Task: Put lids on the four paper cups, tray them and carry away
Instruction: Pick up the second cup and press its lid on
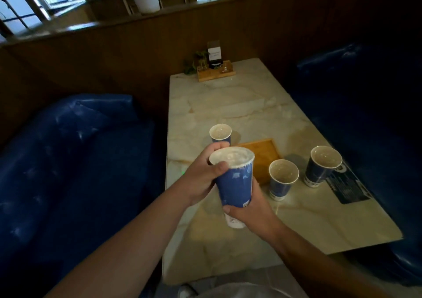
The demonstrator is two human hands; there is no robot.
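Aloft, both hands' grips clasp the lidded cup (235,179), mouth up, tilted left.

Pale marble surface (228,106) carrying three blue paper cups (220,133), (283,179), (324,165), wooden tray (265,158), dark printed mat (349,188), wooden stand (215,73) sitting at the far end

You see four paper cups (235,181) blue with white bases; lids (231,157) white. Tray (265,158) amber wood. Table (239,106) cream marble, tan veining. Booth seat (68,151) glossy blue.
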